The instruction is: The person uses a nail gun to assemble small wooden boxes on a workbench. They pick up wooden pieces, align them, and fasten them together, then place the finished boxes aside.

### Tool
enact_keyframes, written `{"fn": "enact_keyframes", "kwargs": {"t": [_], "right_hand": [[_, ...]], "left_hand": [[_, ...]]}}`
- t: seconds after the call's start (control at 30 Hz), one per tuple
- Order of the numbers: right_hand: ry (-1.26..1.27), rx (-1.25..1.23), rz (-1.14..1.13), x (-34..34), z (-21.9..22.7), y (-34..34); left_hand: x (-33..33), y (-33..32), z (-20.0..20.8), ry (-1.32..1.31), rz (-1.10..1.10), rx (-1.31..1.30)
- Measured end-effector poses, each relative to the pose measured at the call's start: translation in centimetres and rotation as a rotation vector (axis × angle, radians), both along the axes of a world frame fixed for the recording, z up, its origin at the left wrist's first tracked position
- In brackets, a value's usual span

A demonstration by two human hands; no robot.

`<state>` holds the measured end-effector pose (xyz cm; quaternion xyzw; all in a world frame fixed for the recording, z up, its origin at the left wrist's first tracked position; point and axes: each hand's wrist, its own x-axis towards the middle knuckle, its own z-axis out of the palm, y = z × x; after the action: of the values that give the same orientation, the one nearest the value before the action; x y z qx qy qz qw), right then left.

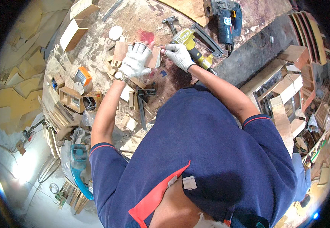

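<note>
My left hand (135,60), in a white work glove with some bare fingertips, lies over a small reddish-brown wooden board (120,51) and grips it against the worktable. The board shows on both sides of the hand. Just to its right, my right hand (179,56), gloved the same way, has its fingers drawn together and pointing at the board's right end. Whatever they pinch, if anything, is too small to make out. A yellow-green nail gun (188,38) lies directly beyond and beside the right hand. Behind it rests a hammer (170,23).
A blue jigsaw (225,26) stands at the far right of the worktable (142,23). A black try square (141,104) and wood offcuts lie by my left forearm. Wooden boxes (71,99) and an orange box (83,76) sit left; a wooden frame (263,78) stands right.
</note>
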<state>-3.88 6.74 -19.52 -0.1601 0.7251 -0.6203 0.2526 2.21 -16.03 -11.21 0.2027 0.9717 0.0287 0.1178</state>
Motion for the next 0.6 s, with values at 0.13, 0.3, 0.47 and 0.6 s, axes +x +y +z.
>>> {"fn": "enact_keyframes", "kwargs": {"t": [0.13,0.3,0.47,0.6], "right_hand": [[-0.024,-0.011,0.027,0.0,0.6,0.2],[0.029,-0.006,-0.001,0.1,0.9,0.0],[-0.053,0.036,0.041,-0.1,0.9,0.1],[-0.033,0.032,0.066,-0.3,0.4,0.1]], "left_hand": [[0.1,-0.4,-0.1,0.048,-0.042,0.041],[0.0,-0.9,-0.8,0.112,-0.111,0.015],[0.2,-1.1,-1.3,0.124,-0.108,0.054],[0.2,-1.1,-1.3,0.124,-0.102,0.079]]}}
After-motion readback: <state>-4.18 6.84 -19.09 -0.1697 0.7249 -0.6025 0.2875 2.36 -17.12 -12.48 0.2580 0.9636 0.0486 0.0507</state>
